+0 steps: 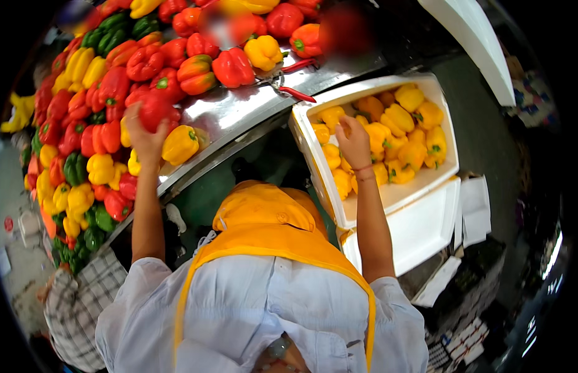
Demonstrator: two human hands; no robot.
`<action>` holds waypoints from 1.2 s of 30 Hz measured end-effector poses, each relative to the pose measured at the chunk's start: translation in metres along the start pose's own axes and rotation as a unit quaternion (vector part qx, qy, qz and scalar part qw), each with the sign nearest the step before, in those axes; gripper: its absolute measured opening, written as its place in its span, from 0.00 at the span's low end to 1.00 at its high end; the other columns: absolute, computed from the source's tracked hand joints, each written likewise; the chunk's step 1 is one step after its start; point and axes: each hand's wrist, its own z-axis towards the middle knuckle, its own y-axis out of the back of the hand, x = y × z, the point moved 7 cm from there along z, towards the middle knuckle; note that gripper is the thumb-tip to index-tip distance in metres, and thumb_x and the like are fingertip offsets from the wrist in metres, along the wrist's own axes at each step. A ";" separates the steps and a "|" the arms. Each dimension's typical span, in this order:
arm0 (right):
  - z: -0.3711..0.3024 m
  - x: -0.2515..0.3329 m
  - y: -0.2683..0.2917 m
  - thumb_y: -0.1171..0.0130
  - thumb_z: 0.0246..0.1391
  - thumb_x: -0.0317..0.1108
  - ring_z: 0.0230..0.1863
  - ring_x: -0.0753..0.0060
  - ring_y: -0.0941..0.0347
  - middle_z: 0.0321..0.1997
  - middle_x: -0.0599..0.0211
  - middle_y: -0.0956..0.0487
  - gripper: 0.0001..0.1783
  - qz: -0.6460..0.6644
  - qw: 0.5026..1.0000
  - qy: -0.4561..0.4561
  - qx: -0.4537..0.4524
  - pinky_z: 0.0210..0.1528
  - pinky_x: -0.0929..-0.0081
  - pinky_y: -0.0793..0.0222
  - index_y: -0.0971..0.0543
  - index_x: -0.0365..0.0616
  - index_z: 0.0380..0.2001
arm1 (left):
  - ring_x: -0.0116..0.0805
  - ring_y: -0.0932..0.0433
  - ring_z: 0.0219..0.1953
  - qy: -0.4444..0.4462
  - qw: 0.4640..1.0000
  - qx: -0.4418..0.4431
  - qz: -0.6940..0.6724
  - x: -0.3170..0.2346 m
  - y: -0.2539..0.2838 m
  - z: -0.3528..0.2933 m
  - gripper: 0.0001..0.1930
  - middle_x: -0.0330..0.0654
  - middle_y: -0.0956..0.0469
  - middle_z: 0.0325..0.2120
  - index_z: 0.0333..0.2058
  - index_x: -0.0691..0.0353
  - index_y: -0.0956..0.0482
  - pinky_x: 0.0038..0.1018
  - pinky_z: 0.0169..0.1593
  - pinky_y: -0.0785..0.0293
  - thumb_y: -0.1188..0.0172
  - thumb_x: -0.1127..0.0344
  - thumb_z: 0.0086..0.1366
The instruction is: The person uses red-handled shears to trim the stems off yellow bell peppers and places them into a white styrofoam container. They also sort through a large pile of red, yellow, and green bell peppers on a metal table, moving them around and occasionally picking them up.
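Observation:
On the left, my left hand [146, 135] is closed around a red bell pepper [157, 110], slightly blurred, at the edge of a big heap of peppers. Just beside that hand, a yellow bell pepper [180, 145] rests on the metal counter's edge. My right hand [354, 144] is over a white foam box [419, 194] at the right. Its fingers are bent with a gap at the thumb, and nothing shows between them. Yellow bell peppers [398, 119] fill much of that box, several close around the hand.
Red-handled shears [295, 93] lie on the metal counter [227, 115] near the box. The white lid [404, 227] is on the box's near side. Green peppers [76, 169] mix into the heap. A person in a checked shirt [84, 311] is at lower left.

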 end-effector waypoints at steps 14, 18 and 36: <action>0.095 0.072 -0.099 0.44 0.39 0.38 0.43 0.69 0.35 0.35 0.69 0.28 0.09 -0.268 0.923 0.263 0.087 0.49 0.63 0.48 0.21 0.45 0.21 | 0.49 0.39 0.54 -0.026 0.976 0.218 -0.006 -0.054 -0.073 -0.023 0.32 0.50 0.38 0.51 0.49 0.54 0.33 0.38 0.56 0.42 0.38 0.73 0.40; 0.083 0.099 -0.030 0.44 0.42 0.36 0.42 0.66 0.33 0.37 0.66 0.27 0.10 -0.117 0.955 0.251 0.107 0.45 0.67 0.42 0.23 0.40 0.23 | 0.38 0.35 0.52 0.185 0.866 0.321 -0.335 -0.081 -0.116 -0.063 0.25 0.46 0.33 0.48 0.48 0.60 0.32 0.33 0.54 0.39 0.40 0.70 0.48; -0.147 -0.050 0.075 0.54 0.57 0.36 0.52 0.66 0.35 0.51 0.56 0.32 0.14 0.528 0.795 -0.298 0.008 0.55 0.70 0.41 0.31 0.36 0.40 | 0.46 0.26 0.33 -0.084 0.681 0.602 -0.409 -0.360 -0.200 -0.154 0.15 0.51 0.25 0.29 0.42 0.62 0.26 0.30 0.37 0.31 0.48 0.73 0.53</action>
